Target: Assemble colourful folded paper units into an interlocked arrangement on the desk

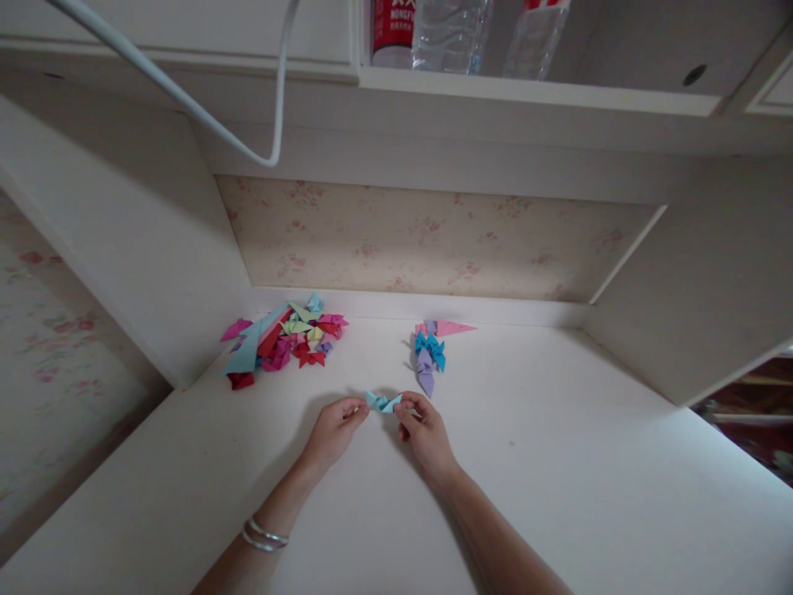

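Observation:
A small light-blue folded paper piece (382, 404) is held between my two hands, a little above or on the white desk. My left hand (338, 426) pinches its left end between thumb and fingers. At the right end, my right hand (424, 434) grips it the same way, fingers curled. Just beyond my right hand lies a small group of folded paper pieces: a purple one (425, 369), a blue one (430, 349) and a long pink one (453, 328). Farther left sits a heap of many-coloured folded papers (291, 335).
The white desk (557, 463) runs up to a floral back panel (396, 240), with side panels left and right. A shelf (545, 91) overhead holds clear plastic bottles (449, 37) and a red-labelled one (393, 29). A white lamp arm or cable (186, 99) hangs at upper left.

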Demonstrator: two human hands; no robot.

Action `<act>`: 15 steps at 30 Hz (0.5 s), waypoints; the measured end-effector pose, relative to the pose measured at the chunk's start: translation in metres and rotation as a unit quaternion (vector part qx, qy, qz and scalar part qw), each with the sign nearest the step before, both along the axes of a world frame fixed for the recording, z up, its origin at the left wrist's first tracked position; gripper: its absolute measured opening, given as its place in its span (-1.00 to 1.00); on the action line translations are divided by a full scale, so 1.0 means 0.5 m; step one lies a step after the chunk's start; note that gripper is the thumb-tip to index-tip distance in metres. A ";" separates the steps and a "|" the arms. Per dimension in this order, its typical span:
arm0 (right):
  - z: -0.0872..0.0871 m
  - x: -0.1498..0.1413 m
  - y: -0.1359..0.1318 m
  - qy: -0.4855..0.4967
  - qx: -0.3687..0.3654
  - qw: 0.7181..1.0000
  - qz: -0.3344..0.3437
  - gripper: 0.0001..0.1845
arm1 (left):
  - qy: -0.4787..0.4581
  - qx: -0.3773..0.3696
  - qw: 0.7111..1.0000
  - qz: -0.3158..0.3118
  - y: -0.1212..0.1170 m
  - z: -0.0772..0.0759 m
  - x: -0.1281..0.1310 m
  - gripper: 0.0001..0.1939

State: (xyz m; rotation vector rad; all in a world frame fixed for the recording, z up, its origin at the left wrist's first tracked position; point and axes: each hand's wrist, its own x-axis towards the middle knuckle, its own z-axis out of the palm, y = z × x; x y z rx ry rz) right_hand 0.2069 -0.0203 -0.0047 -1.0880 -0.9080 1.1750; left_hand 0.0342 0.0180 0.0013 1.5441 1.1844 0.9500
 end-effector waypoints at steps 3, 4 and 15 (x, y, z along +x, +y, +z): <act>-0.002 0.001 -0.001 -0.028 0.004 1.000 0.004 -0.66 | 0.007 0.005 1.000 0.008 -0.002 0.004 0.000 -0.64; -0.002 0.001 -0.002 -0.038 0.005 0.999 0.005 -0.66 | 0.009 0.003 1.000 0.009 -0.002 0.006 0.000 -0.63; -0.008 0.001 -0.001 -0.051 -0.005 0.999 -0.004 -0.65 | 0.007 0.004 1.000 0.010 0.001 -0.002 0.000 -0.62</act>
